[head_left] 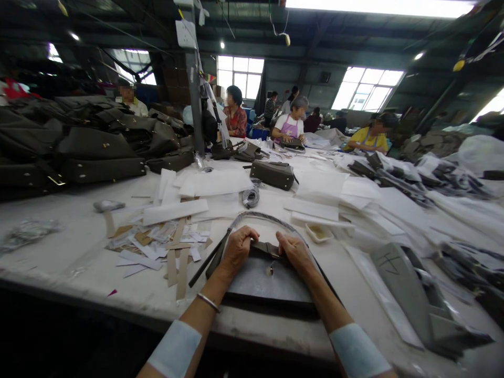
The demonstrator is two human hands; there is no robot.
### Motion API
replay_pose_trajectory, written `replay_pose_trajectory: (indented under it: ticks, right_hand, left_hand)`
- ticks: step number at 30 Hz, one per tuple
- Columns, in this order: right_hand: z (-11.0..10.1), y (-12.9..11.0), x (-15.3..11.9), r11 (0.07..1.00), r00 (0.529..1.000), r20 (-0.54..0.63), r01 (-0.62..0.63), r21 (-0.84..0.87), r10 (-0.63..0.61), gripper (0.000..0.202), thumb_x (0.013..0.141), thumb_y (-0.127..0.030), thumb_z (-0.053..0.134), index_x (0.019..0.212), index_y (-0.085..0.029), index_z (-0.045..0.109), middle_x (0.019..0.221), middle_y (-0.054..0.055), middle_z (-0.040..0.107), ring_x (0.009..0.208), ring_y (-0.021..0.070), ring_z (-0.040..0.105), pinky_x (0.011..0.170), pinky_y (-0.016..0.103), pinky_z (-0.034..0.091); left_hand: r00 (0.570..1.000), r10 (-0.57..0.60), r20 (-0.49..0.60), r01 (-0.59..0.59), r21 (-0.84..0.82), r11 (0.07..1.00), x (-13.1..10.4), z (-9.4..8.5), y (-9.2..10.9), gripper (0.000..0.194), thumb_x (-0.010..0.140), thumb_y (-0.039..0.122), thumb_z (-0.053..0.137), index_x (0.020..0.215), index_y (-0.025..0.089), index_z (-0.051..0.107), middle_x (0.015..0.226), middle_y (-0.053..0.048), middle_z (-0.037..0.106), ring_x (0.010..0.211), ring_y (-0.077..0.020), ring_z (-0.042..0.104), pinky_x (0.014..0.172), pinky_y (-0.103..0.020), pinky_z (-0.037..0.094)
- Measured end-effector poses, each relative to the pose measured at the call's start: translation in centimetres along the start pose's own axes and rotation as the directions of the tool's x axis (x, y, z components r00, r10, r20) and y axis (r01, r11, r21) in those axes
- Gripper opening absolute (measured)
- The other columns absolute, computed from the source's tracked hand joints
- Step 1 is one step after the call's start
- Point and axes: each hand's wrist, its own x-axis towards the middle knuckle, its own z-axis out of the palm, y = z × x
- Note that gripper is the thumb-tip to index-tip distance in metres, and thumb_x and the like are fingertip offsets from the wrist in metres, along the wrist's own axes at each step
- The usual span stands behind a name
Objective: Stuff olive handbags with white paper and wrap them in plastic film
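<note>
A dark handbag (271, 281) lies at the front edge of the table, its front covered by a pale sheet, with a small metal clasp (270, 270) showing. Its wrapped handle (268, 215) arches behind it. My left hand (239, 249) has its fingers curled on the left end of a dark strap (264, 248) at the bag's top. At the strap's right end, my right hand (293, 251) pinches it between thumb and fingers. A small buckle sits on the strap between the hands.
Paper and card strips (157, 244) lie at the left. Dark bags (98, 147) are heaped at the back left. Another bag (271, 174), a coiled wrapped strap (250, 197) and a small dish (318, 232) sit ahead. A grey bag piece (417, 294) lies right. Several people work beyond.
</note>
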Motion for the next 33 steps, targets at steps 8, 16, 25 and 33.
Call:
replay_pose_trajectory:
  ticks: [8,16,25,33]
  right_hand:
    - [1.3,-0.2,-1.0,0.961,0.977,-0.085,0.175,-0.217,-0.197,0.041,0.09,-0.044,0.053,0.056,-0.022,0.048,0.065,0.002,0.054,0.073,0.018,0.051,0.083,0.033,0.037]
    - [1.6,-0.6,-1.3,0.898,0.929,-0.104,0.31,-0.313,-0.356,0.016,0.092,-0.032,0.059,0.08,-0.022,0.063,0.081,0.002,0.068,0.087,0.0194,0.06,0.103,0.039,0.032]
    - [1.9,-0.1,-1.2,0.892,0.915,-0.133,0.325,-0.314,-0.38,0.011,0.088,-0.028,0.064,0.079,-0.023,0.063,0.08,0.001,0.069,0.083,0.0195,0.062,0.105,0.043,0.033]
    - [2.4,0.4,-1.0,0.899,0.911,-0.154,0.328,-0.292,-0.382,0.009,0.087,-0.026,0.065,0.08,-0.022,0.062,0.08,0.0,0.07,0.083,0.0195,0.062,0.106,0.043,0.031]
  left_hand:
    - [0.932,0.287,0.222,-0.288,-0.028,0.957,-1.1,0.5,0.9,0.028,0.081,0.005,0.042,0.066,0.02,0.06,0.069,-0.003,0.06,0.076,-0.0173,0.055,0.077,-0.029,0.047]
    - [0.874,0.388,0.291,-0.389,-0.059,0.919,-1.9,0.2,1.1,0.026,0.084,0.005,0.044,0.069,0.019,0.06,0.078,-0.003,0.063,0.081,-0.0166,0.055,0.08,-0.028,0.047]
    - [0.82,0.49,0.295,-0.453,-0.188,0.871,-2.1,-0.5,2.3,0.029,0.079,-0.002,0.042,0.074,0.018,0.062,0.079,-0.001,0.066,0.081,-0.0142,0.059,0.083,-0.026,0.047]
    - [0.755,0.434,0.491,-0.509,0.021,0.86,-4.2,-2.6,4.1,0.027,0.087,0.011,0.054,0.112,0.016,0.061,0.122,-0.007,0.065,0.115,-0.0189,0.06,0.101,-0.029,0.046]
